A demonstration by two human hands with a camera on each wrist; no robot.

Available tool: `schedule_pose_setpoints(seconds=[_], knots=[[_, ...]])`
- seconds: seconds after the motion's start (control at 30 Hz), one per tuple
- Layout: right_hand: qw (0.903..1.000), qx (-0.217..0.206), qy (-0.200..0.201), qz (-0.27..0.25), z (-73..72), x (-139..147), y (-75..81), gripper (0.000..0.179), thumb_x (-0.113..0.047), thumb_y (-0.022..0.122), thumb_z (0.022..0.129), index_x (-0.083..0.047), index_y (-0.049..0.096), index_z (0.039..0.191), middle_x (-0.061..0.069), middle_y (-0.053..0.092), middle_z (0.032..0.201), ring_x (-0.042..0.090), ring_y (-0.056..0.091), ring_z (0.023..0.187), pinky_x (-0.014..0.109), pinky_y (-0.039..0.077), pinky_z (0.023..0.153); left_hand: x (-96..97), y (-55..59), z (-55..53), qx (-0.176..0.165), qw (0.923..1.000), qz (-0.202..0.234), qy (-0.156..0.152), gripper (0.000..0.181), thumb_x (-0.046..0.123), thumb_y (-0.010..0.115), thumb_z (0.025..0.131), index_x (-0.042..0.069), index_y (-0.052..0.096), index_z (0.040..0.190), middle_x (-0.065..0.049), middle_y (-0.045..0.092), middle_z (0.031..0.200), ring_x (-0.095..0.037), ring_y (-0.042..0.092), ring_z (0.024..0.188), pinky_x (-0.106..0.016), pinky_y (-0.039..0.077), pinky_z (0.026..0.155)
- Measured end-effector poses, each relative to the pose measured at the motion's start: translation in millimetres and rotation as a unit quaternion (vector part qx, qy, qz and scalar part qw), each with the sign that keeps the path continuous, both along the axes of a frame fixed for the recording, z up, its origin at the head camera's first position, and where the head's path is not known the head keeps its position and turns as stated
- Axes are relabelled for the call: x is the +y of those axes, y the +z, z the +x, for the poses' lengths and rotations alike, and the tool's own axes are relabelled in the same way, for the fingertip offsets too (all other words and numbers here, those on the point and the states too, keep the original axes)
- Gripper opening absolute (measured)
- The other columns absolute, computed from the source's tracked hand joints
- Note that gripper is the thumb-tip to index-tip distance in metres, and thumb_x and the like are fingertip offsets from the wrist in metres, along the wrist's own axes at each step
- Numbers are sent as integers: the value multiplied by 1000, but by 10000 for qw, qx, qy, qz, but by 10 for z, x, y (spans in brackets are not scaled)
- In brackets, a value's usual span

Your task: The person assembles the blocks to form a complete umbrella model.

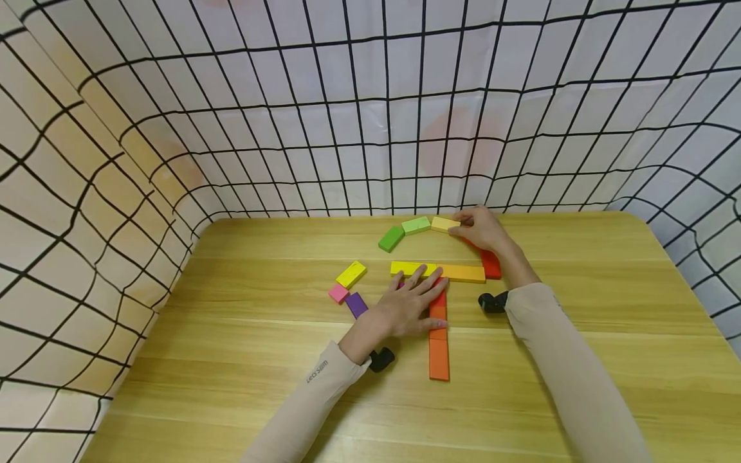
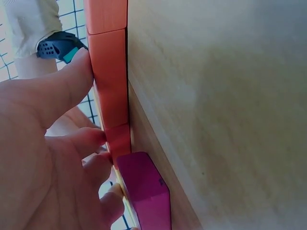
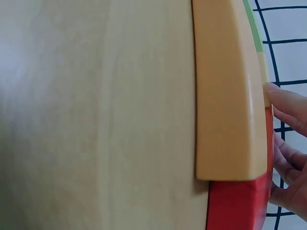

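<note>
My right hand [image 1: 485, 231] pinches the right end of a pale yellow block [image 1: 444, 224] between thumb and index finger. That block ends an arc with a light green block [image 1: 417, 225] and a dark green block [image 1: 391, 238]. Red blocks [image 1: 491, 264] run beneath the right hand, partly hidden. Fingers spread, my left hand [image 1: 402, 312] rests over a row of a yellow block [image 1: 405, 267] and a light orange block [image 1: 466, 273]. Its thumb touches a column of orange-red blocks [image 1: 439, 360]. A magenta block [image 2: 148, 191] lies under its fingers, mostly hidden from the head view.
Left of the left hand, a yellow block [image 1: 351, 274], a pink block [image 1: 338, 293] and a purple block [image 1: 356, 305] form a bent line on the wooden table [image 1: 231, 360]. Black-lined white sheeting [image 1: 324, 128] rises behind the table and at both sides.
</note>
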State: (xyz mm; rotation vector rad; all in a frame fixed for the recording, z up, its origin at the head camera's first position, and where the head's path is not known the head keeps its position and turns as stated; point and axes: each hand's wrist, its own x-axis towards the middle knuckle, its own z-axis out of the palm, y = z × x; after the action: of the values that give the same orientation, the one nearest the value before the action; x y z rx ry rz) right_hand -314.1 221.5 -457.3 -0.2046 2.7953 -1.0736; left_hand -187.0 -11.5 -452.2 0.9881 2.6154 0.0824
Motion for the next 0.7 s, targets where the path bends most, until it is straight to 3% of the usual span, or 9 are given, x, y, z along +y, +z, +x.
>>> schedule_pose_setpoints(seconds=[0.33,0.47,0.7], knots=[[9999,-19,-7,-157,36,63,11,43,-22,60,105,4,59,139,29,56,137,44,53,126,57,45,110,5,-1,3,-21,10000,27,-5,81,67,42,103,32,8,168,11,-4,176,-20,-5,164,-54,5,133],[9991,-242,17,-338,104,173,45,47,-25,54,108,1,52,147,29,54,143,44,51,131,58,44,111,0,-7,7,-15,10000,29,5,81,67,41,103,32,7,168,11,-4,175,-20,-5,164,-53,4,133],[9982,-451,230,-320,253,398,98,54,-27,57,107,2,47,151,31,51,145,45,49,132,57,47,108,-4,-12,7,38,10000,21,5,81,67,41,103,32,7,168,10,-4,175,-20,-5,164,-53,4,133]])
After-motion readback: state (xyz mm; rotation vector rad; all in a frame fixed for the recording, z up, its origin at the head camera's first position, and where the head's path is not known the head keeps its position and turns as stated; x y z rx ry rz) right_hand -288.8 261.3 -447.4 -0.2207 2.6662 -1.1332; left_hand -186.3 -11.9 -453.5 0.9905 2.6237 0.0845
